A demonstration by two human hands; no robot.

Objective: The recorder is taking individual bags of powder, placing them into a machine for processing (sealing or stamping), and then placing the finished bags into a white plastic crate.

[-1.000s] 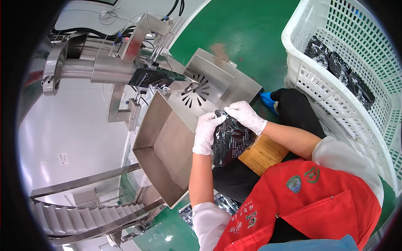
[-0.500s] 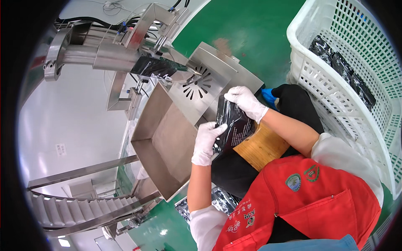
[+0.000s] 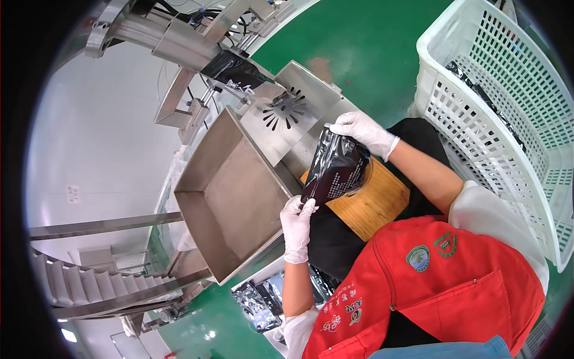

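Two gloved hands pinch one glossy black pouch at frame centre: left hand clamped on its lower corner, right hand on the top edge. Looks light, floppy, slippery; corners grip best. Steel tray sits left, white basket right.

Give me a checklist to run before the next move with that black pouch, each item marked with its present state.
1. Left hand grips the lower corner of the black pouch: ok.
2. Right hand holds the pouch's upper edge: ok.
3. Both hands gloved: ok.
4. Pouch held over the wooden board, apart from the steel tray: ok.
5. Steel tray holds nothing on the floor that shows: ok.
6. Pouch seal closed: cannot tell.
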